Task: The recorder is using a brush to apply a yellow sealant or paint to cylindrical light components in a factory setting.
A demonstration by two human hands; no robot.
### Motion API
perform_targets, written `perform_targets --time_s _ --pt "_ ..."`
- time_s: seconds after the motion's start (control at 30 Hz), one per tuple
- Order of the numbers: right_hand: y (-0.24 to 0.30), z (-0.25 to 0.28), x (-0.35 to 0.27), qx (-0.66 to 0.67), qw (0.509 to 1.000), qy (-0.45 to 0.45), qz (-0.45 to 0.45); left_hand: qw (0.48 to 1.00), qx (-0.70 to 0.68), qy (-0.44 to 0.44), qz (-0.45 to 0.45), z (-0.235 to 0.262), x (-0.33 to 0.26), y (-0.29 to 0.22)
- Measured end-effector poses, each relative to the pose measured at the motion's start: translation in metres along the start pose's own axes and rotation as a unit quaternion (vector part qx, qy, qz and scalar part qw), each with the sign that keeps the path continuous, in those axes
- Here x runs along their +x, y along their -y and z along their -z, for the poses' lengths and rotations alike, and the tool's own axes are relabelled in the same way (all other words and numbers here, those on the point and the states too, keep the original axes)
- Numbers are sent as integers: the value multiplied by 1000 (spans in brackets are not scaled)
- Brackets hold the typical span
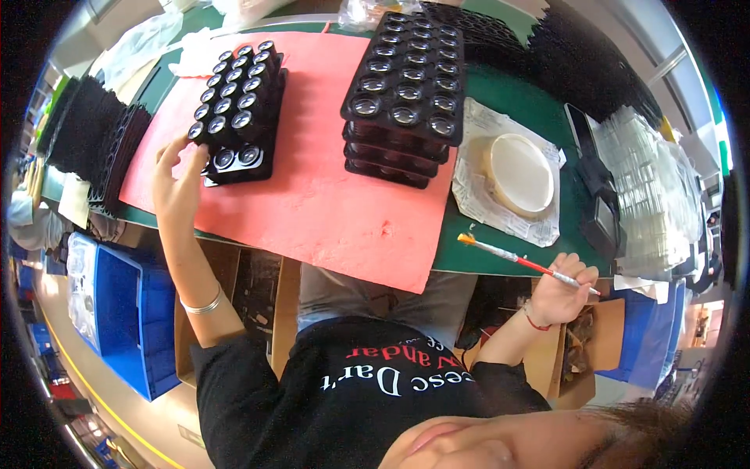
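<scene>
My left hand (178, 187) reaches to the near left corner of a black tray (269, 160) on a pink sheet. Its thumb and fingers close about a black cylindrical part with a glassy round top (196, 131), a lens barrel by its look; the fingertips are partly hidden. Several like barrels stand upright in rows there, and two low ones sit near the tray's front edge. Out to the right, my right hand (564, 291) is wrapped around a thin paintbrush (519, 260) with a red and silver handle. The brush's orange-brown bristles point left, above the table's front edge.
Stacked black trays of round lens parts (402, 117) stand mid-table on the pink sheet (312, 203). Right of them, a round white-topped dish (522, 173) rests on crumpled paper. Black trays (98, 144) pile at left, clear trays (644, 187) at right. A blue bin (129, 313) stands below left.
</scene>
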State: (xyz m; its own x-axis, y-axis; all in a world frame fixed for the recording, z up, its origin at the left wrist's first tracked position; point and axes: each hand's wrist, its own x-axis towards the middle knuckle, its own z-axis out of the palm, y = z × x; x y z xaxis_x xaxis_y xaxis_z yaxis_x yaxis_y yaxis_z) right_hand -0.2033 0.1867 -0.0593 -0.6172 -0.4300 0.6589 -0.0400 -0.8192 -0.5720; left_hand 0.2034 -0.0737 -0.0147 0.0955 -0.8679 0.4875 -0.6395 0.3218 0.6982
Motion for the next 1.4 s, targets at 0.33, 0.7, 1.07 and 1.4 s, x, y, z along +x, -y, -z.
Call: perform_targets --time_s 0.33,0.7,1.07,1.4 --pt "3 5 1 33 999 -1 -6 953 30 128 -274 -39 -9 -176" --pt "7 21 18 -111 980 -51 160 884 302 292 -204 -124 32 -245" --pt "2 26 18 -156 962 -119 191 900 208 249 -292 -123 61 -283" --pt "-11 17 19 -202 903 -235 297 749 165 457 -452 -287 145 -319"
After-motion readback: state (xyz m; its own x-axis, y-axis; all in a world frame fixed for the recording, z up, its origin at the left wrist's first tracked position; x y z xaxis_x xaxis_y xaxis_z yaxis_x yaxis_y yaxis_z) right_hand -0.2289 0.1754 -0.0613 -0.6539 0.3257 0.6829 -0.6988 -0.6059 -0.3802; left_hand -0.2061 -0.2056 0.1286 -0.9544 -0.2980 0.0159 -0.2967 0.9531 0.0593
